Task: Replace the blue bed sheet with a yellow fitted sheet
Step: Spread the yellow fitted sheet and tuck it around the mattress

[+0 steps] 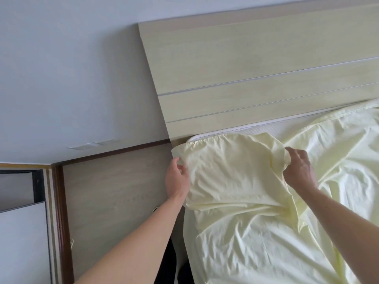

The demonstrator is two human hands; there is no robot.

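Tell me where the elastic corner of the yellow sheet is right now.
In the head view, the yellow sheet's elastic corner sits at the mattress corner below the headboard, between the left hand and right hand, both gripping it.

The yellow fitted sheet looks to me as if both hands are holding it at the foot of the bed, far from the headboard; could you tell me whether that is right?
Not quite. The left hand and right hand do hold the yellow fitted sheet, but at the head corner, right beside the headboard, as the head view shows.
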